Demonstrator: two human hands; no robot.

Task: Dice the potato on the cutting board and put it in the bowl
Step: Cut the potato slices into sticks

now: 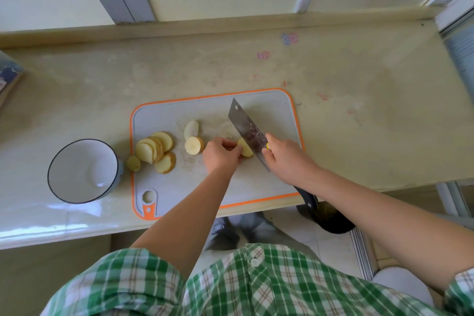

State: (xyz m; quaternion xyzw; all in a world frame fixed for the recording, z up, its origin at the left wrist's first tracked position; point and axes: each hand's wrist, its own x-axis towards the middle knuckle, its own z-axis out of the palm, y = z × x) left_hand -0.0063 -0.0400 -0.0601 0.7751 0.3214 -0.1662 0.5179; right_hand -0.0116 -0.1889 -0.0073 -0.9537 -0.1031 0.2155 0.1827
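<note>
A grey cutting board with an orange rim lies on the counter. My left hand holds a potato piece on the board with curled fingers. My right hand grips a cleaver whose blade stands against the right side of that piece. A fan of potato slices lies at the board's left, with two more chunks in the middle and a small end piece just off the left edge. A white bowl with a dark rim stands left of the board and holds nothing.
The beige counter stretches right of the board, with a raised ledge behind. A box corner shows at the far left. The counter's front edge runs just below the board; a dark round object sits on the floor.
</note>
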